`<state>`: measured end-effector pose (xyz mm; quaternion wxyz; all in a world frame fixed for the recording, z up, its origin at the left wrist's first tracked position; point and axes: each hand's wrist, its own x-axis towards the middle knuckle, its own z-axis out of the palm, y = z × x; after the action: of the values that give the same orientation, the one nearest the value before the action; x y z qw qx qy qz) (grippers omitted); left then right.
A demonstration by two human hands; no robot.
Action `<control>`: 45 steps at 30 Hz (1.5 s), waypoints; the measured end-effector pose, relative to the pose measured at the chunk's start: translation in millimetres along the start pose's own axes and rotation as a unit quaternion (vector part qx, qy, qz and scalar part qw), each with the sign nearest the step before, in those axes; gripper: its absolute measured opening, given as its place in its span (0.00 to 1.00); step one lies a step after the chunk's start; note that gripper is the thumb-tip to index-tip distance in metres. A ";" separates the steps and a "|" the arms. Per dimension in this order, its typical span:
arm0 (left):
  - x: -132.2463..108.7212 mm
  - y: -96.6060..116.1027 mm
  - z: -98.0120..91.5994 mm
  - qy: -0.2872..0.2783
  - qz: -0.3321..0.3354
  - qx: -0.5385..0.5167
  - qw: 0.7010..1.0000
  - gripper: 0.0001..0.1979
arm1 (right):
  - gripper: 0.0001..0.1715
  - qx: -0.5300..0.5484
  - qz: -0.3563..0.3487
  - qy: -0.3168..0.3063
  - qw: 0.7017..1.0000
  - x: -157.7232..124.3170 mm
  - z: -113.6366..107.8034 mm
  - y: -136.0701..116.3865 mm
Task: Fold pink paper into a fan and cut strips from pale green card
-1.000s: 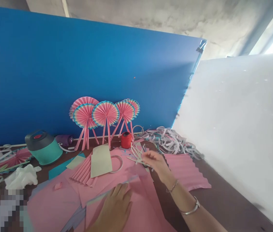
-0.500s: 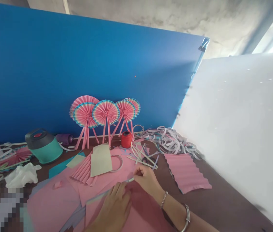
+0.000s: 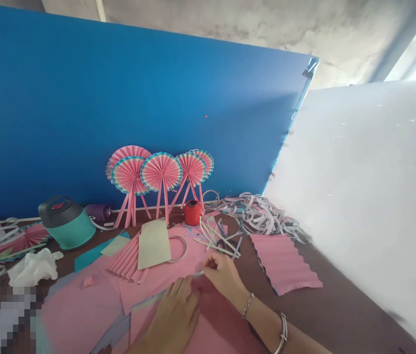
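My left hand [image 3: 174, 309] lies flat on a pink sheet of paper [image 3: 218, 324], its fingers over the sheet's far edge. A narrow pale strip [image 3: 198, 274] runs along that edge, partly hidden under those fingers. My right hand [image 3: 224, 276] pinches the right end of the strip between thumb and forefinger. Beyond the hands lie a small pale green paper piece [image 3: 154, 246], a folded pink paper [image 3: 123, 260] and a ring of tape [image 3: 182, 248]. Scissors [image 3: 221, 244] rest among loose pale strips just past my right hand.
Several pink pleated fans [image 3: 161, 171] stand against the blue panel [image 3: 156, 88]. A red spool [image 3: 192, 213] sits before them. At left are a teal and black container [image 3: 68, 226] and crumpled white plastic [image 3: 36, 265]; at right, tangled strips [image 3: 263, 214] and a pink corrugated sheet [image 3: 287, 263].
Almost nothing differs. My right wrist has shifted very slightly left, with both hands still in the same place on the strip and sheet.
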<state>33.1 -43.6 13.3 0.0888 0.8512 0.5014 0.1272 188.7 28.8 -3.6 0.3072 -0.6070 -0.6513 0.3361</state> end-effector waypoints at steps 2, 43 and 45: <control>-0.2 -0.4 0.8 -0.020 -0.012 -0.001 1.000 0.16 | 0.07 -0.004 0.000 0.002 1.000 -0.2 -0.1 -0.3; -1.4 -1.6 -0.5 -0.053 -0.026 0.003 0.998 0.16 | 0.08 0.002 0.010 -0.006 1.000 1.2 -0.7 -2.5; -0.3 -1.1 -1.5 -0.054 -0.021 -0.002 0.998 0.16 | 0.08 -0.004 0.010 -0.004 1.000 0.6 -1.3 -3.9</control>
<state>31.5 -43.4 14.4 0.1200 0.8462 0.5130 0.0797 187.4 29.4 0.3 0.2985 -0.6135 -0.6478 0.3390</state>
